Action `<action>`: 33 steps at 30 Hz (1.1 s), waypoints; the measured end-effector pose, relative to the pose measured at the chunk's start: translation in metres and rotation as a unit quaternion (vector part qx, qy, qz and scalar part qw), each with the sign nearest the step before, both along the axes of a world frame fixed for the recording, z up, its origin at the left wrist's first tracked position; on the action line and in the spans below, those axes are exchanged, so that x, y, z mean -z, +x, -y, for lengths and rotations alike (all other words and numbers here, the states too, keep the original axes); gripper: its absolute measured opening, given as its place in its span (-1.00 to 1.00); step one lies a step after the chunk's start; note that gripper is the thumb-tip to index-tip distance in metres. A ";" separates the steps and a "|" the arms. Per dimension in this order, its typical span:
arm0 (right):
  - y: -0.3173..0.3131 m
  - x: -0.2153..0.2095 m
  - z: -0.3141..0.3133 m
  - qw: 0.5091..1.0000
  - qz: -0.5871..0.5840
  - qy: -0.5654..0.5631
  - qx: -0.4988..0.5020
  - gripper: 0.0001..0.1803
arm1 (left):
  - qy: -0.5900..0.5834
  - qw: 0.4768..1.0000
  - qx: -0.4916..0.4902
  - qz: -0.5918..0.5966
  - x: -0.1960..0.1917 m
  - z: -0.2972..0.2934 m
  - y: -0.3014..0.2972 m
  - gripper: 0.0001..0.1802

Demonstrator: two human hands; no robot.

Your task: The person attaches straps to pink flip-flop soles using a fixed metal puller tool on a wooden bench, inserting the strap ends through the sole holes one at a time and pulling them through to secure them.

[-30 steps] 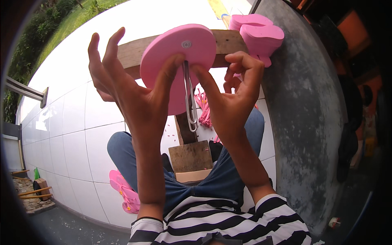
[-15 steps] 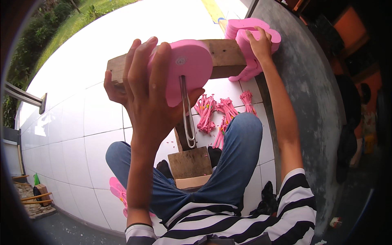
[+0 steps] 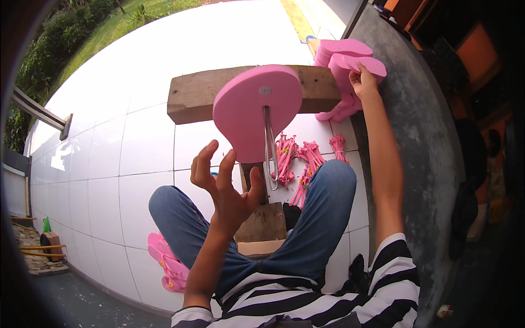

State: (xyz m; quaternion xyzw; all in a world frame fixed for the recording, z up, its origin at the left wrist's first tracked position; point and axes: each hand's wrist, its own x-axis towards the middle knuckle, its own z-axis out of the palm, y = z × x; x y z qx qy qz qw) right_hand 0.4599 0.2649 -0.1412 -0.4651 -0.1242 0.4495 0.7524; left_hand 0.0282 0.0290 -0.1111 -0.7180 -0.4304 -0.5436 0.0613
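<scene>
"First, where is the pink sole (image 3: 254, 117), and what holds it?"

"It is in front of the wooden beam (image 3: 191, 98), wide end uppermost, with a metal rod (image 3: 270, 158) meeting its face and hanging below. Neither hand touches it. Whether it rests on the beam cannot be told."

"State of each hand?"

"Left hand (image 3: 228, 199): released, fingers spread and curled, below the sole. Right hand (image 3: 365, 85): fingertips at the near edge of the top sole (image 3: 345, 61) on a pile; whether they have closed on it cannot be told."

"How should the sole handle?"

"Probably as light, springy foam: easily bent, unlikely to break, perhaps smooth to the touch. Grip the wide rim at both sides, thumbs on the near face. Avoid pinching one thin edge, which may dent."

"Obstructions?"

"The rod occupies the lower centre of the near face; the beam backs the upper part and limits finger room. For the piled sole, a second pile (image 3: 343, 47) stands close behind."

"Other items?"

"Pink strap bundles (image 3: 286, 164) lie on the floor near the right knee (image 3: 336, 183). Pink sandals (image 3: 165, 262) lie beside the left leg. A wooden board (image 3: 261, 225) sits between the legs."
</scene>
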 end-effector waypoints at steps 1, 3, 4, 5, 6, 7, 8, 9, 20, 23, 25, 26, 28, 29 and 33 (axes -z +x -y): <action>-0.020 -0.006 0.017 0.999 -0.043 0.002 -0.026 -0.62 | 0.010 0.999 0.025 0.035 0.019 0.013 -0.004 -0.44; -0.068 -0.026 0.077 0.993 -0.042 0.045 -0.101 -0.68 | -0.051 0.996 0.076 0.002 0.036 0.036 -0.011 -0.54; -0.088 -0.034 0.115 0.985 0.003 0.085 -0.147 -0.65 | -0.104 0.986 0.116 0.050 0.037 0.045 -0.010 -0.53; -0.117 -0.044 0.153 0.982 0.018 0.108 -0.156 -0.62 | -0.158 0.970 0.155 0.097 0.037 0.053 -0.007 -0.51; -0.142 -0.049 0.192 0.978 0.035 0.129 -0.160 -0.59 | -0.201 0.957 0.177 0.112 0.032 0.055 -0.005 -0.48; -0.157 -0.043 0.227 0.975 0.037 0.108 -0.188 -0.50 | -0.244 0.941 0.196 0.126 0.020 0.057 -0.004 -0.45; -0.174 -0.029 0.259 0.973 0.068 0.104 -0.194 -0.50 | -0.285 0.924 0.215 0.139 0.008 0.059 -0.004 -0.41; -0.193 -0.022 0.286 0.967 0.109 0.075 -0.217 -0.55 | -0.290 0.915 0.232 0.156 -0.005 0.059 -0.004 -0.37; -0.237 -0.041 0.335 0.792 0.535 0.120 -0.269 -0.38 | -0.169 0.937 0.291 0.092 -0.058 0.052 -0.030 -0.65; -0.248 -0.059 0.315 0.769 0.561 0.231 -0.201 -0.39 | -0.133 0.945 0.281 0.101 -0.058 0.043 -0.029 -0.71; -0.252 -0.064 0.305 0.769 0.543 0.280 -0.189 -0.45 | -0.094 0.950 0.273 0.117 -0.064 0.038 -0.026 -0.71; -0.254 -0.071 0.300 0.753 0.561 0.293 -0.179 -0.48 | -0.106 0.952 0.266 0.111 -0.065 0.038 -0.028 -0.69; -0.260 -0.088 0.295 0.722 0.591 0.322 -0.161 -0.54 | -0.084 0.956 0.260 0.107 -0.064 0.034 -0.027 -0.68; -0.262 -0.089 0.293 0.724 0.587 0.327 -0.157 -0.55 | -0.072 0.958 0.256 0.106 -0.065 0.033 -0.027 -0.67; -0.267 -0.093 0.290 0.722 0.584 0.344 -0.139 -0.60 | -0.054 0.960 0.250 0.117 -0.066 0.031 -0.027 -0.66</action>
